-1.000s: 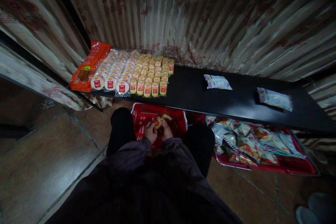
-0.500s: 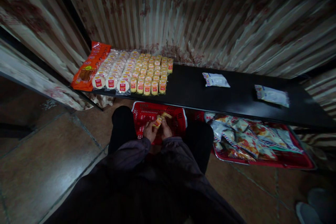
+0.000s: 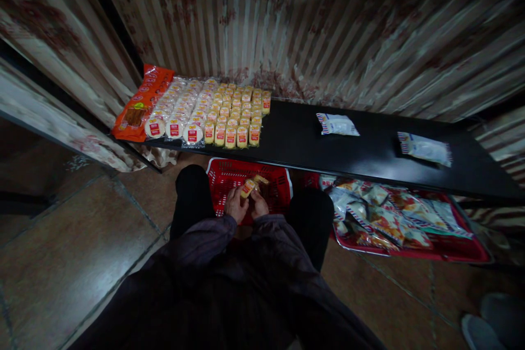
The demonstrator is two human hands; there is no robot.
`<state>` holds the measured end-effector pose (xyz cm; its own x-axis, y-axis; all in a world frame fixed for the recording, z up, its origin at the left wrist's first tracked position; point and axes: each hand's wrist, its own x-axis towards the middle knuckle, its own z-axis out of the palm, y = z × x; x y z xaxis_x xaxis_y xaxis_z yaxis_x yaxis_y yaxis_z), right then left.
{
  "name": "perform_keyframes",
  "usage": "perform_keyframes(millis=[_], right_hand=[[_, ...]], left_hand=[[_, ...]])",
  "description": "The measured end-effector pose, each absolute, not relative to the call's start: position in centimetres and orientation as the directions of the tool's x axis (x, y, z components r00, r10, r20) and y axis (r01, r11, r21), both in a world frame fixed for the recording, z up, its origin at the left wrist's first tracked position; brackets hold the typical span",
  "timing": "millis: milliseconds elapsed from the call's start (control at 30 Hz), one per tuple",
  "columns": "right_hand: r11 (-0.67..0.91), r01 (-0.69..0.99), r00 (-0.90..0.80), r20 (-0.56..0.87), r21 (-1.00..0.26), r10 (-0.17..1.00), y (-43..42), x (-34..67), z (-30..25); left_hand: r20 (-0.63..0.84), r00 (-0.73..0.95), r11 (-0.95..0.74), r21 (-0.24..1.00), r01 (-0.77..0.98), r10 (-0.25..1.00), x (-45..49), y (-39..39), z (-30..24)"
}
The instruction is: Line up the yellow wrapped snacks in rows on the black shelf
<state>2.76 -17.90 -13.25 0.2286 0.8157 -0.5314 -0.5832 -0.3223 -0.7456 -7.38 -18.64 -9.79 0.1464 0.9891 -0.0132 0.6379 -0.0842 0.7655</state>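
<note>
Over a red basket (image 3: 283, 178) between my knees, both hands are together at a small yellow wrapped cake (image 3: 247, 188) with a red and white label. My left hand (image 3: 235, 205) grips it from the left. My right hand (image 3: 259, 205) is closed at its right side, its fingertips partly hidden. Just beyond the right fingers shows another yellow wrapped piece (image 3: 261, 179); whether it is held or lies in the basket I cannot tell. On the black shelf (image 3: 295, 142) ahead stand rows of similar yellow wrapped cakes (image 3: 231, 135).
Left of the yellow rows are round white wrapped crackers (image 3: 192, 134) and an orange bag (image 3: 137, 106). Two white packets (image 3: 339, 124) lie farther right on the shelf. A second red basket (image 3: 459, 251) with several snack packets (image 3: 385, 221) sits under the shelf. A curtain (image 3: 262, 22) hangs behind.
The wrapped cake has turned slightly in my fingers, so its label faces up more. My hands stay over the basket; the shelf goods have not moved.
</note>
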Motion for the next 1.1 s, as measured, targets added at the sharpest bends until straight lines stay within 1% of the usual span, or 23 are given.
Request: perform_keyframes(millis=[200, 367, 567, 767, 867, 967, 1100], right_hand=[[-0.327, -0.657, 0.217, -0.586, -0.679, 0.781, -17.7, 2.9, -13.2], [-0.358, -0.660, 0.244, -0.639, -0.661, 0.729, -17.8, 2.9, -13.4], [-0.380, -0.664, 0.207, -0.647, -0.644, 0.734, -17.9, 2.7, -13.7], [-0.418, -0.619, 0.162, -0.629, -0.665, 0.760, -18.1, 2.9, -13.9], [-0.403, -0.633, 0.180, -0.633, -0.660, 0.753, -18.1, 3.0, -13.9], [-0.365, -0.652, 0.211, -0.621, -0.665, 0.755, -18.0, 3.0, -13.8], [-0.326, -0.650, 0.247, -0.596, -0.687, 0.764, -18.0, 2.9, -13.7]], left_hand=[[-0.031, 0.130, -0.062, 0.756, 0.651, 0.991, -7.5, -18.7, -10.3], [-0.091, 0.091, 0.015, 0.784, 0.620, 0.992, -7.5, -18.5, -11.4], [-0.164, 0.042, 0.114, 0.829, 0.548, 0.986, -7.8, -18.2, -12.6], [-0.258, -0.071, 0.254, 0.798, 0.547, 0.963, -7.9, -17.8, -12.4], [-0.320, -0.108, 0.334, 0.833, 0.441, 0.941, -7.9, -17.7, -12.5], [-0.436, -0.105, 0.448, 0.862, 0.236, 0.894, -7.8, -17.6, -12.7], [-0.536, -0.059, 0.537, 0.844, -0.007, 0.842, -7.6, -17.4, -12.5]])
